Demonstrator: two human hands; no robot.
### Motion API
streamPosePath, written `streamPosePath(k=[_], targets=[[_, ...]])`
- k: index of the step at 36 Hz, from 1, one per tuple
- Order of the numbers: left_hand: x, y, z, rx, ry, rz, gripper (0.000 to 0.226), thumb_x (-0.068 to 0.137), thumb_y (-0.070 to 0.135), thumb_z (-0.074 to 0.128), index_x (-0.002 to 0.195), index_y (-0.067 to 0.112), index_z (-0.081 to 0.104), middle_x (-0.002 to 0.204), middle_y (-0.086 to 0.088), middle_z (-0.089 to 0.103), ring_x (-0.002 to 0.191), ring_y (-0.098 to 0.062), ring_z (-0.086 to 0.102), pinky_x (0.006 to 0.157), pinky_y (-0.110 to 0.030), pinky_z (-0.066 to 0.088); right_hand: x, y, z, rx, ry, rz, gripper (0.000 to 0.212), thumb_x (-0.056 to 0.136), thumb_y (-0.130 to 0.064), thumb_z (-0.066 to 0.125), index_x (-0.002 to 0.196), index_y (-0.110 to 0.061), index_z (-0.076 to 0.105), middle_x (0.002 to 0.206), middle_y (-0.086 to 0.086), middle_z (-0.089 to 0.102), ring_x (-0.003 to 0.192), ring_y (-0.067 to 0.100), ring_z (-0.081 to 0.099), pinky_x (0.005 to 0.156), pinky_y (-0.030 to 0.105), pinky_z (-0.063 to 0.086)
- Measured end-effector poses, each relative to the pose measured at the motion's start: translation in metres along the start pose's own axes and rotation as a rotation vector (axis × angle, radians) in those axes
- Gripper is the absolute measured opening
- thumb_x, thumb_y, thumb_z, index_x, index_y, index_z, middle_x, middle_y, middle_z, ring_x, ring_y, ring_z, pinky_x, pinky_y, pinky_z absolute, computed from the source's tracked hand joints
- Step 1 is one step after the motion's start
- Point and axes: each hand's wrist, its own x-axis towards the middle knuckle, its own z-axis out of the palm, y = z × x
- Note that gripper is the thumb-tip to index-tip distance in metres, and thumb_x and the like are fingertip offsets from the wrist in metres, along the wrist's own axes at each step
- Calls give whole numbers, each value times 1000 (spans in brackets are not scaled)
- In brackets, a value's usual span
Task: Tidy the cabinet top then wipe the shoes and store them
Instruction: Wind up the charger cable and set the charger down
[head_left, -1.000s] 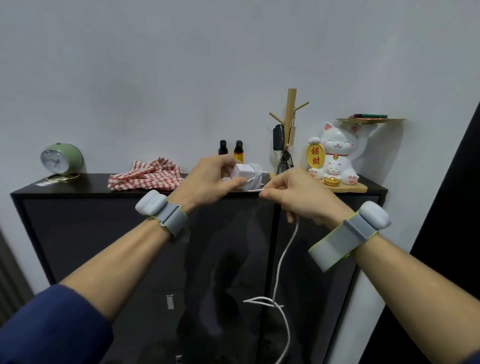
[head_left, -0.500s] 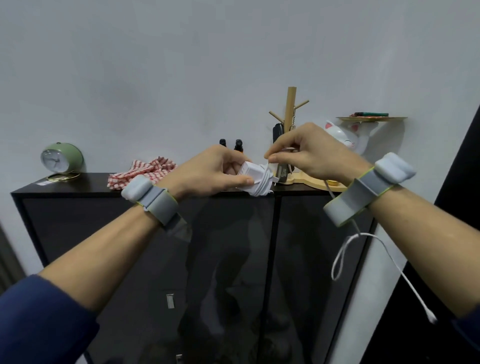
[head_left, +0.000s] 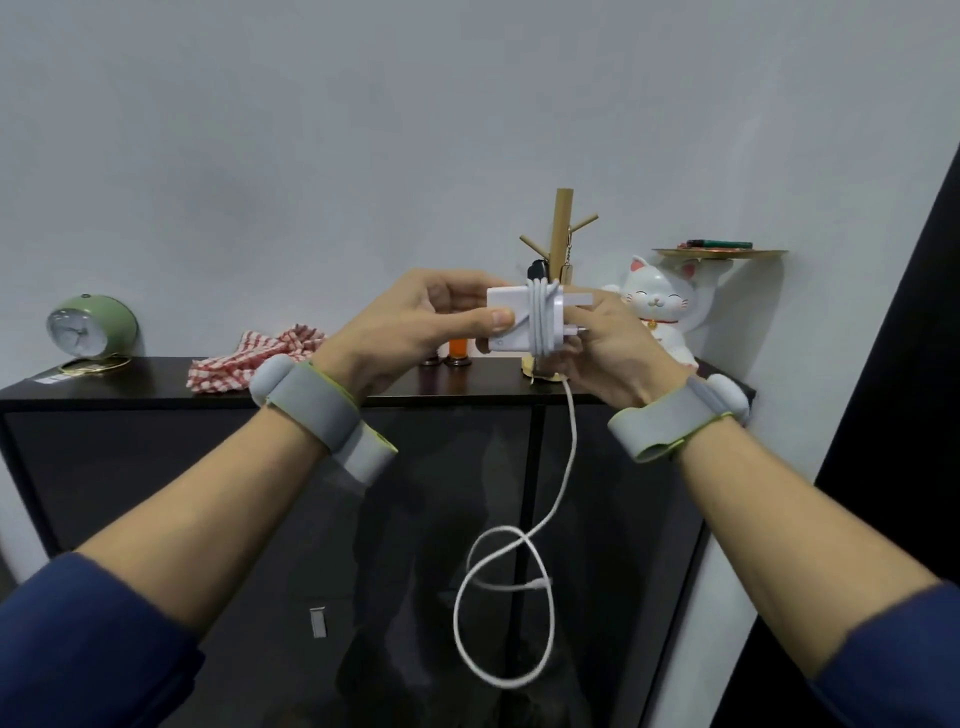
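Gripping charger (head_left: 506, 306): left hand (head_left: 395, 332), right hand (head_left: 618, 348); black cabinet top (head_left: 156, 379) against grey wall (head_left: 311, 130).

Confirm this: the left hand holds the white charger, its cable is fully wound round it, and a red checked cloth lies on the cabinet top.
Wrong on the cable: the head view shows only a few turns round the charger, the rest hanging loose in loops. The rest stands.

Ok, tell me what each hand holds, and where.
Left hand grips the charger by its left end; right hand holds its plug end, cable dangling below.
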Motion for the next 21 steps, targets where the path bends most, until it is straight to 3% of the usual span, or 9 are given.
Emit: streamPosePath(k=[5, 9, 17, 21], targets=[[7, -7, 0, -12, 74, 11, 26, 90, 16, 67, 114, 7, 71, 111, -16, 72, 97, -27, 62, 93, -45, 49, 5, 13, -2, 118, 103, -43, 15, 98, -3, 49, 93, 3, 63, 64, 4, 57, 50, 10, 45, 39, 19, 25], [11, -13, -3, -40, 123, 27, 33, 91, 15, 68, 121, 1, 67, 118, -22, 69, 108, -32, 63, 104, -52, 43, 4, 23, 0, 207, 67, 8, 17, 97, 1, 45, 93, -1, 61, 65, 7, 56, 49, 11, 40, 39, 18, 24], [14, -24, -13, -56, 256, 8, 26, 93, 13, 66, 116, 4, 69, 110, -12, 74, 100, -20, 68, 92, -29, 52, 7, 29, 10, 50, 79, 76, 17, 99, -14, 54, 105, -1, 64, 66, 7, 53, 44, 8, 33, 36, 16, 18], [21, -31, -18, -10, 359, 43, 28, 89, 13, 71, 113, 0, 68, 108, -20, 72, 95, -22, 69, 90, -36, 54, 10, 31, 19, 29, 32, 104, 27, 101, -9, 51, 120, 8, 60, 70, 7, 57, 48, 9, 35, 37, 16, 23]])
